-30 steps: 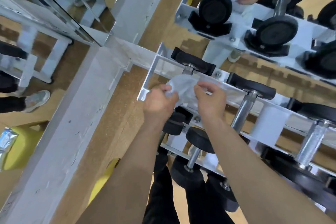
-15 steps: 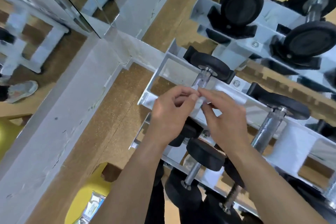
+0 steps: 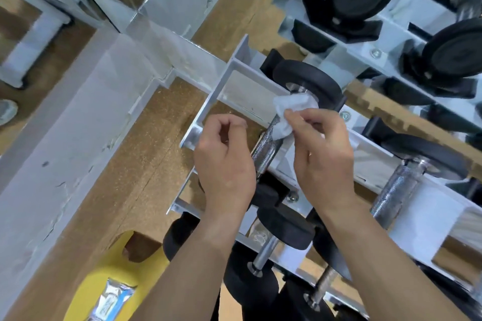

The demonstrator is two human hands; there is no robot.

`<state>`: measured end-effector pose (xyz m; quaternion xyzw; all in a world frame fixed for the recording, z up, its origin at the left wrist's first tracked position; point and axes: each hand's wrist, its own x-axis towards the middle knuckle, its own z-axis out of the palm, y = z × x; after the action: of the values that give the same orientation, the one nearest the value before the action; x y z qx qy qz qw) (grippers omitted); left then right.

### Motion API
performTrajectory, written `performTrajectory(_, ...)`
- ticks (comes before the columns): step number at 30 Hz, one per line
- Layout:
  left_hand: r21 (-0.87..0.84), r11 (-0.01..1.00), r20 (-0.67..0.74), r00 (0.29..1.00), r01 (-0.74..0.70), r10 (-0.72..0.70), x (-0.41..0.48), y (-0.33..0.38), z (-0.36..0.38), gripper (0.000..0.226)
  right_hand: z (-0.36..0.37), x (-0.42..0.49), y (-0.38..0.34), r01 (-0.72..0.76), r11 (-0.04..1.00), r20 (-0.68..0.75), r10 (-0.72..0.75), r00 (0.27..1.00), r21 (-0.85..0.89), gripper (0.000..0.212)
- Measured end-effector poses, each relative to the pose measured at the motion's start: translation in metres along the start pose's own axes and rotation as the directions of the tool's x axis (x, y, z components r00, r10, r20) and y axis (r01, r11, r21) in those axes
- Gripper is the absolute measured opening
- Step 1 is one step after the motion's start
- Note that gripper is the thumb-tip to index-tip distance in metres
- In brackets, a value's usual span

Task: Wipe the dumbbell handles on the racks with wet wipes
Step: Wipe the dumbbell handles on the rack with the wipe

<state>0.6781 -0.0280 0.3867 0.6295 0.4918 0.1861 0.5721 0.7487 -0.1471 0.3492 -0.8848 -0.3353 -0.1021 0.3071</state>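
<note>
Dumbbell handle (image 3: pixel 264 249), smooth chrome, lowest rack tier: nearest item, well below both sets of fingers, between the two forearms. A thin threaded bar (image 3: pixel 322 286) sits just right of it. Down-left of the fingers, a yellow object (image 3: pixel 86 292) carries a silver-blue foil packet (image 3: pixel 112 297).

Left hand (image 3: pixel 224 161): fingers (image 3: pixel 234 125) loosely curled, nothing in them, just left of the knurled handle (image 3: pixel 266 150). Cannot tell if the hand touches it.

Right hand (image 3: pixel 323 159): thumb and fingers (image 3: pixel 315 118) pinch a crumpled white wet wipe (image 3: pixel 294 105). The wipe lies on the upper part of the knurled handle, right at the fingertips.

The knurled handle runs slanted between the two hands, on the white rack (image 3: pixel 234 91). Just beyond the right fingers is its black end plate (image 3: pixel 313 81), with the wipe bunched right up by it.

Right of the right fingers, apart, a second knurled handle (image 3: pixel 399 190) lies on the same tier. Left of the left fingers is brown speckled floor (image 3: pixel 156 143).

Farthest, beyond the fingers, a mirror (image 3: pixel 391 21) reflects the rack and its black plates.
</note>
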Motion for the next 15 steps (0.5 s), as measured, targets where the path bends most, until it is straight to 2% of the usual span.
performTrajectory(3, -0.013, 1.000, -0.011, 1.000, -0.008, 0.008, 0.001, 0.000, 0.000, 0.019, 0.000, 0.011, -0.007, -0.103, 0.991, -0.072, 0.109, 0.991, 0.080, 0.016)
performTrajectory(4, -0.016, 1.000, -0.014, 1.000, -0.009, 0.009, 0.001, 0.000, 0.000, 0.019, 0.000, 0.009, -0.011, -0.146, 0.983, -0.059, 0.153, 0.986, 0.112, 0.015)
performTrajectory(6, -0.021, 1.000, -0.021, 1.000, -0.003, 0.003, 0.001, 0.000, 0.000, 0.018, -0.003, -0.003, -0.023, -0.202, 0.966, 0.054, 0.196, 0.979, 0.163, 0.015)
performTrajectory(9, -0.028, 1.000, -0.025, 1.000, 0.012, -0.012, 0.002, -0.003, 0.001, 0.016, -0.010, -0.024, -0.037, -0.110, 0.979, 0.225, 0.070, 0.972, 0.170, 0.022)
performTrajectory(11, -0.024, 1.000, -0.019, 1.000, 0.014, -0.015, 0.003, -0.005, 0.000, 0.017, -0.013, -0.018, -0.034, -0.073, 0.981, 0.269, 0.022, 0.963, 0.179, 0.023)
performTrajectory(13, -0.024, 1.000, -0.010, 1.000, 0.014, -0.014, 0.003, -0.005, 0.001, 0.020, -0.013, -0.003, -0.024, -0.125, 0.980, 0.213, 0.090, 0.973, 0.155, 0.015)
performTrajectory(15, -0.023, 1.000, -0.008, 1.000, 0.017, -0.017, 0.002, -0.004, 0.002, 0.022, -0.010, 0.016, -0.014, -0.260, 0.955, 0.107, 0.247, 0.963, 0.142, 0.016)
